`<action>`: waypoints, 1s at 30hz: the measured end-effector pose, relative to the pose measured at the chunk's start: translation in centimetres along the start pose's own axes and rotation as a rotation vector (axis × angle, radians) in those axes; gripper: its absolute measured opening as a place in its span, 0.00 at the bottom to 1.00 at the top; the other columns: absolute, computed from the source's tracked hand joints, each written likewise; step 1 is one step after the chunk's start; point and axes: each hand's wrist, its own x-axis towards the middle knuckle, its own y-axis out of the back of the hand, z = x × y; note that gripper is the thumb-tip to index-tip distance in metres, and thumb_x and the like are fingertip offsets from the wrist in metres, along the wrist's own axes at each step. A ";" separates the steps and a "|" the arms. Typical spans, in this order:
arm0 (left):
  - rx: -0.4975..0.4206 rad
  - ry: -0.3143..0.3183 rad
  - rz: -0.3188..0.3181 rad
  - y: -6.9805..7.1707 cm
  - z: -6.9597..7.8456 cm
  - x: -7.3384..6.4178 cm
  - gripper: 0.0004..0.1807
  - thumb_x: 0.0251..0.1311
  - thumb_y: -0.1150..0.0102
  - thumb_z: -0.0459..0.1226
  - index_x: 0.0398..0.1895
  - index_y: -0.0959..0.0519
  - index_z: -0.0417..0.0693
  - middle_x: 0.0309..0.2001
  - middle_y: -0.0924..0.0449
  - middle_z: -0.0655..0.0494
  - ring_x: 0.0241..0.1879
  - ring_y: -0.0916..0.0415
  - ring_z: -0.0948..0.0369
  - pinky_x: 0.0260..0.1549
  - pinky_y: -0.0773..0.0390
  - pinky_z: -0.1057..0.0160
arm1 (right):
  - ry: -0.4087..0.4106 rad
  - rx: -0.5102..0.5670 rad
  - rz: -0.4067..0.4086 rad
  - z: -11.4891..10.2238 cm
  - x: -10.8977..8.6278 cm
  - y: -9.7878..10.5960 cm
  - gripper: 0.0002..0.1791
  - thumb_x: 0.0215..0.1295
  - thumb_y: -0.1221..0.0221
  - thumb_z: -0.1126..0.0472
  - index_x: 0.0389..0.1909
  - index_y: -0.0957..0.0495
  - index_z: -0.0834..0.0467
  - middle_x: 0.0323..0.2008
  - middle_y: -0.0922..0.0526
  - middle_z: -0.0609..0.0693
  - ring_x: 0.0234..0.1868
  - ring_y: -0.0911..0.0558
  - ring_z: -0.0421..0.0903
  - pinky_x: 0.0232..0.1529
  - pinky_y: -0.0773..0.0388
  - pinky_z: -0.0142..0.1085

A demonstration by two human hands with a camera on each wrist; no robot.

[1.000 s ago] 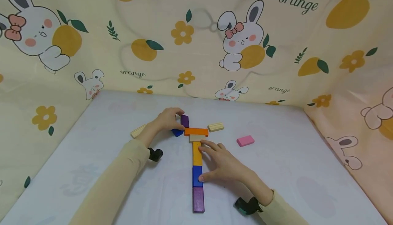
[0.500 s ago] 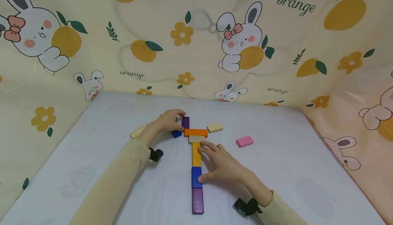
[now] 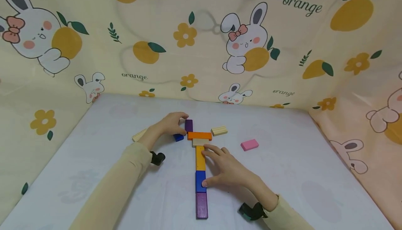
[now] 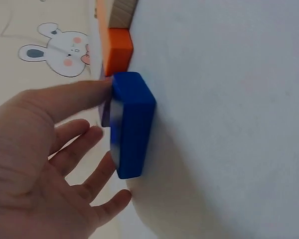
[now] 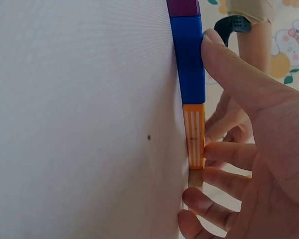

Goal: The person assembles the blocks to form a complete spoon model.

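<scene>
On the white table, a row of wooden blocks runs away from me: a purple block (image 3: pixel 202 205), a blue block (image 3: pixel 201 182), a yellow block (image 3: pixel 200 158) and a plain wood block (image 3: pixel 200 142). Across its far end lies an orange block (image 3: pixel 199 136). A dark purple block (image 3: pixel 188 125) stands behind the orange one's left end; my left hand (image 3: pixel 168 123) holds it between thumb and fingertips. Close to that thumb is another blue block (image 4: pixel 134 124), large in the left wrist view. My right hand (image 3: pixel 227 167) touches the row's right side, thumb at the blue block, fingers at the yellow.
A grooved plain block (image 3: pixel 219 130) and a pink block (image 3: pixel 250 145) lie to the right of the orange block. Another plain block (image 3: pixel 139 135) sits at the left, partly behind my left arm. Printed cloth (image 3: pixel 194 59) rises behind the table.
</scene>
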 end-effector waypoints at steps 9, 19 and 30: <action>-0.029 -0.187 0.123 -1.6 2.3 -4.7 0.39 0.57 0.30 0.49 0.69 0.31 0.44 0.69 0.34 0.48 0.68 0.40 0.49 0.66 0.41 0.46 | 0.009 0.002 -0.005 0.0 -0.1 -0.2 0.53 0.47 0.34 0.28 0.72 0.35 0.49 0.76 0.47 0.47 0.65 0.38 0.54 0.59 0.31 0.54; 0.146 -0.197 -0.050 -4.5 4.2 -8.3 0.57 0.43 0.28 0.64 0.73 0.38 0.44 0.76 0.48 0.50 0.74 0.54 0.50 0.67 0.52 0.39 | -0.002 -0.005 -0.003 0.0 -0.1 0.0 0.52 0.48 0.33 0.29 0.72 0.34 0.49 0.76 0.47 0.46 0.64 0.37 0.55 0.59 0.31 0.54; 0.216 -0.223 -0.074 -5.4 5.1 -8.4 0.62 0.41 0.30 0.67 0.75 0.41 0.43 0.75 0.49 0.47 0.74 0.54 0.51 0.67 0.58 0.35 | 0.031 -0.004 0.018 0.1 -0.2 0.0 0.53 0.48 0.33 0.29 0.72 0.34 0.51 0.76 0.47 0.48 0.62 0.36 0.53 0.58 0.31 0.52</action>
